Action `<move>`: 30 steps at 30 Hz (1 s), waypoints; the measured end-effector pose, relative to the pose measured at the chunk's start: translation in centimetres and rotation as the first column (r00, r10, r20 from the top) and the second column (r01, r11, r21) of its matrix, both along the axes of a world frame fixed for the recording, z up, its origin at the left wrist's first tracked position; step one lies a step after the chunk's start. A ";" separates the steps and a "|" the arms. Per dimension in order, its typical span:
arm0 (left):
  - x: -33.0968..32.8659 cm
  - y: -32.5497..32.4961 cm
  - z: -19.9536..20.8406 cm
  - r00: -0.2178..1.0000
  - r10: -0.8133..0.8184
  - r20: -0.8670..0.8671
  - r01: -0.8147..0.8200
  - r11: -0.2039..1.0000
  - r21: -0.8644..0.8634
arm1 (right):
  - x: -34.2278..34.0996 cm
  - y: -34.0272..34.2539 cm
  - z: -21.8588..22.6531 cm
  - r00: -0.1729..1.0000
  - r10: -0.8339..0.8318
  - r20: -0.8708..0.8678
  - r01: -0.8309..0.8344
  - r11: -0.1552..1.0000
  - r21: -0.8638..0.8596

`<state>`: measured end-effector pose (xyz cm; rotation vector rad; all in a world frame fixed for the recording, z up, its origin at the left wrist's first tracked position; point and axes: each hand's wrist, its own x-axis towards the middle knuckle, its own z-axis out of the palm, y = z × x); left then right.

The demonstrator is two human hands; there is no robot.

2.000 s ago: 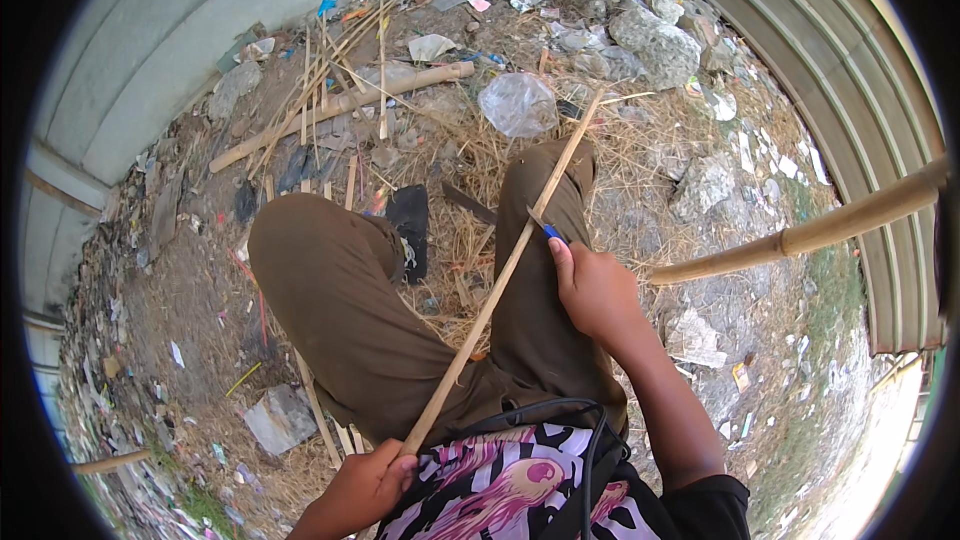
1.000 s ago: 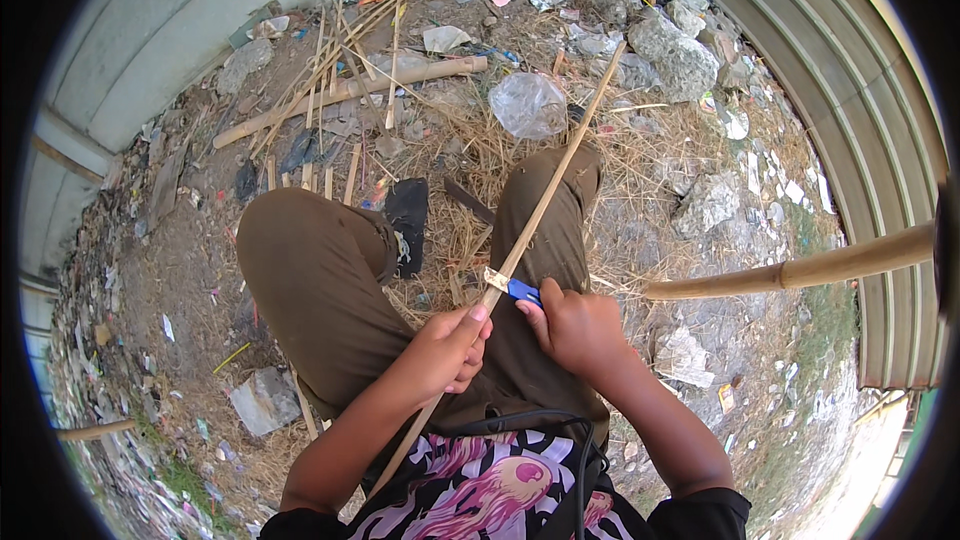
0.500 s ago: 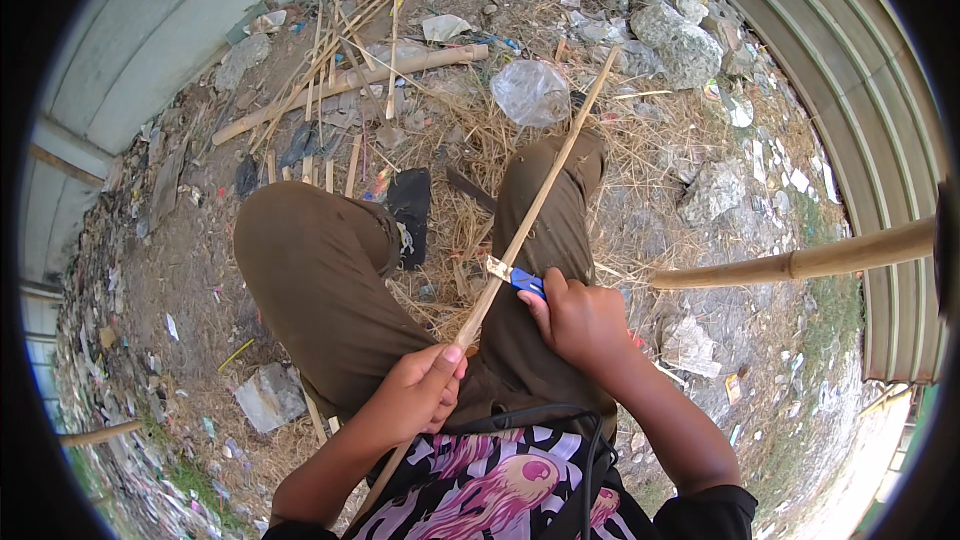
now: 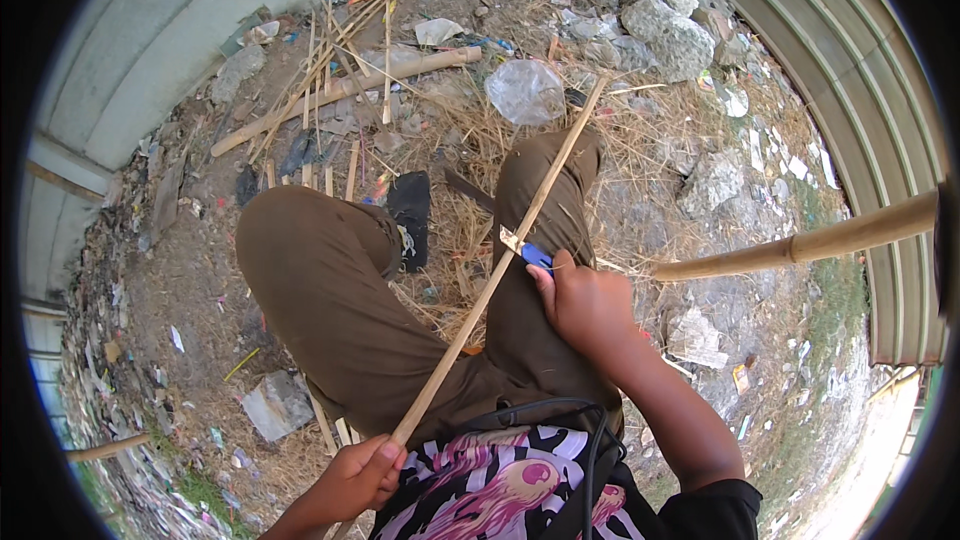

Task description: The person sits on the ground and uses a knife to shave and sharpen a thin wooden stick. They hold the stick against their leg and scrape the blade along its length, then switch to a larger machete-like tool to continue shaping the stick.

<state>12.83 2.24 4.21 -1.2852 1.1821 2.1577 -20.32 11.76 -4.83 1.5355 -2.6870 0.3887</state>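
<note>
The left hand (image 4: 358, 475), having slid back down the stick (image 4: 500, 265) since a moment ago, is gripping its near end by the waist, while the right hand (image 4: 585, 305) is clamping the knife (image 4: 525, 248) against the stick over the knee, shaving along it.

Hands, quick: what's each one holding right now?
Left hand: closed on the near end of the bamboo strip.
Right hand: closed on a blue-handled knife, blade against the strip.
</note>
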 end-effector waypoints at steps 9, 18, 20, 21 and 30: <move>2.5 0.3 -1.6 1.000 0.009 -0.028 -0.008 0.999 0.044 | 0.6 -0.4 -0.2 0.984 -0.177 -0.017 0.176 0.983 -0.050; 2.8 -3.7 0.1 0.993 -0.074 -0.091 0.086 0.986 0.140 | 0.1 0.2 0.0 0.984 -0.152 0.092 0.158 0.986 -0.059; 0.4 -2.6 -0.2 0.994 -0.089 -0.057 0.093 0.993 0.071 | -1.1 0.7 -0.4 0.972 -0.087 0.218 0.114 0.987 -0.116; -1.3 -2.4 -0.4 0.994 -0.082 -0.077 0.086 0.995 0.044 | -1.2 0.8 0.2 0.975 -0.052 0.217 0.071 0.994 -0.082; -17.7 -4.0 -6.6 0.956 0.075 -0.284 -0.020 0.981 0.193 | -0.1 1.3 0.8 0.972 -0.021 0.234 0.028 0.999 -0.027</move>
